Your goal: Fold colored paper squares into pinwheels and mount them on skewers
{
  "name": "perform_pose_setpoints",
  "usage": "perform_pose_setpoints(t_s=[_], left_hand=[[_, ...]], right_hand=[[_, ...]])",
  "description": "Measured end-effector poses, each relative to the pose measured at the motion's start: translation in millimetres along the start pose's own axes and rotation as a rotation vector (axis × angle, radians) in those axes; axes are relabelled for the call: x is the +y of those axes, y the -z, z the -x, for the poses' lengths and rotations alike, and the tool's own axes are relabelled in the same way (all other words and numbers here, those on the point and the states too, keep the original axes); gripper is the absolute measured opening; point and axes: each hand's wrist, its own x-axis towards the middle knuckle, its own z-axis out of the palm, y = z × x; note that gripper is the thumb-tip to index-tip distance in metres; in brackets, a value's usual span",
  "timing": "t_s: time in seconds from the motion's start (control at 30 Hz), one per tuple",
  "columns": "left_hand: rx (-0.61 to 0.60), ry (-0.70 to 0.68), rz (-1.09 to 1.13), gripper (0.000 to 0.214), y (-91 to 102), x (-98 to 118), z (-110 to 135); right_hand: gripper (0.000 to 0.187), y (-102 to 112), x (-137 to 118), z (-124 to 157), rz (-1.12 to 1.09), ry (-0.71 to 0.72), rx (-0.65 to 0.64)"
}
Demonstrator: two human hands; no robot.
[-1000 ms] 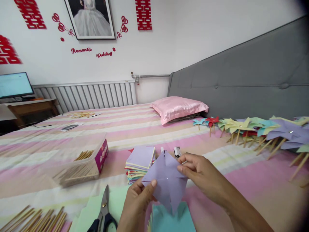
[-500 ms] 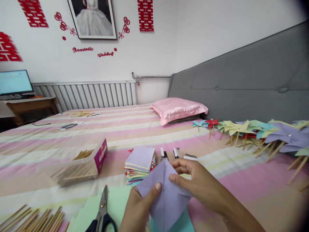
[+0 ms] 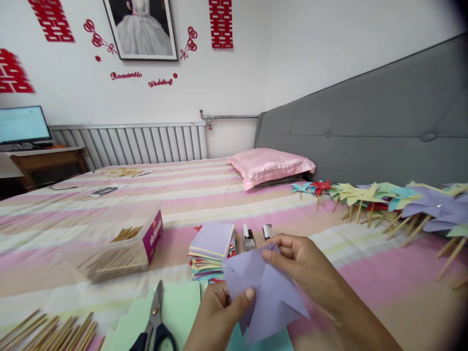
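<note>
A lavender square of paper (image 3: 268,297), slit from its corners toward a small hole near the middle, is held up between both hands. My left hand (image 3: 224,309) pinches its left side, thumb on top beside the hole. At its upper right, my right hand (image 3: 294,256) grips a corner between thumb and fingers. A stack of coloured paper squares (image 3: 212,241), lavender on top, sits just behind. Two small open boxes (image 3: 248,238) stand beyond the paper, their contents unclear. Pale green paper sheets (image 3: 179,302) lie left of my left hand, with dark-handled scissors (image 3: 156,312) on them.
A clear plastic box (image 3: 120,258) of thin wooden sticks stands to the left. Loose sticks (image 3: 54,331) lie at the lower left. Several finished paper pinwheels (image 3: 427,204) line the right side by the grey headboard (image 3: 365,122). A pink pillow (image 3: 272,165) rests farther back.
The lavender paper has turned in my hands and shifted slightly right, so its cut flaps now show. My right hand has moved a little with it.
</note>
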Motion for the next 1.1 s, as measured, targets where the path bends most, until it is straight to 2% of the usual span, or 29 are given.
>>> perform_pose_setpoints(t_s=[0.1,0.27,0.33,0.47,0.53,0.6,0.67,0.77,0.83,0.87,0.93,1.0,1.1], left_hand=[[0.014,0.005,-0.021,0.033,3.3,-3.3,-3.6],[0.045,-0.023,-0.019,0.025,3.8,-2.2,-4.4],[0.125,-0.019,-0.017,0.024,3.1,0.6,-4.0],[0.383,-0.001,0.048,0.033,4.8,2.2,-4.4],[0.443,-0.021,0.072,0.036,6.2,0.9,-4.9],[0.441,-0.011,0.091,0.036,7.0,-0.2,-5.5],[0.372,0.060,0.116,0.040,7.3,-0.1,-6.3],[0.149,0.191,0.230,0.055,7.7,3.7,-6.4],[0.006,0.218,0.361,0.066,8.2,8.4,-4.8],[-0.028,0.208,0.420,0.070,8.2,11.2,-3.4],[-0.028,0.164,0.505,0.072,7.1,17.0,0.2],[0.018,0.135,0.552,0.067,4.2,22.4,4.3],[0.112,0.120,0.553,0.045,-2.1,27.9,10.0]], right_hand=[[0.021,3.1,-0.6,-1.6,-0.034,0.036,0.071],[0.026,6.2,-0.8,-3.0,-0.056,0.043,0.137],[0.027,6.5,-0.5,-3.9,-0.054,0.050,0.187],[0.027,5.4,-0.4,-6.0,-0.094,0.166,0.332],[0.025,3.7,0.3,-7.2,-0.155,0.219,0.387],[0.023,1.2,1.9,-8.6,-0.220,0.246,0.411],[0.021,-1.7,3.3,-9.3,-0.244,0.258,0.402],[0.018,-4.1,2.1,-6.7,-0.114,0.284,0.286],[0.012,-2.6,-1.7,-2.3,0.071,0.352,0.110],[0.008,-0.8,-4.0,0.3,0.173,0.391,0.003],[0.002,4.2,-8.2,5.4,0.354,0.435,-0.206],[0.004,9.4,-10.5,9.2,0.487,0.402,-0.349],[0.006,13.8,-10.1,11.2,0.607,0.340,-0.394]])
